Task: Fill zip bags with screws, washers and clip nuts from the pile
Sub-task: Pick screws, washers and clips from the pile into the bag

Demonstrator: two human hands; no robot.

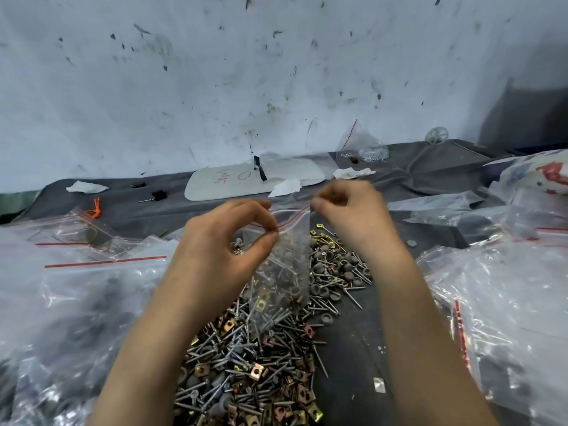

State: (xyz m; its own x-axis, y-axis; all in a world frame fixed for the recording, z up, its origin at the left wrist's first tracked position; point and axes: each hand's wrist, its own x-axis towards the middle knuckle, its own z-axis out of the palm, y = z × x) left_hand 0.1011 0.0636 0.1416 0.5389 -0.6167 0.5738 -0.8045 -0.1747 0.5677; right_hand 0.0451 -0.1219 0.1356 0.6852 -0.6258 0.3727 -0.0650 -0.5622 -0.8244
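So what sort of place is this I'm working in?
Probably a workshop packing bench: a loose pile of screws, washers and clip nuts on dark cloth, heaps of plastic bags either side, a scuffed wall behind. The left hand and right hand pinch a zip bag.

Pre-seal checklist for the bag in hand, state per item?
1. The left hand pinches the zip bag at its top: ok.
2. The right hand pinches the top's other end: ok, though blurred.
3. Screws inside: ok. Washers and clip nuts inside: cannot tell through the clear film.
4. The red zip strip pressed shut along its length: cannot tell.
5. The bag hangs over the pile, so spills would likely drop back: ok.
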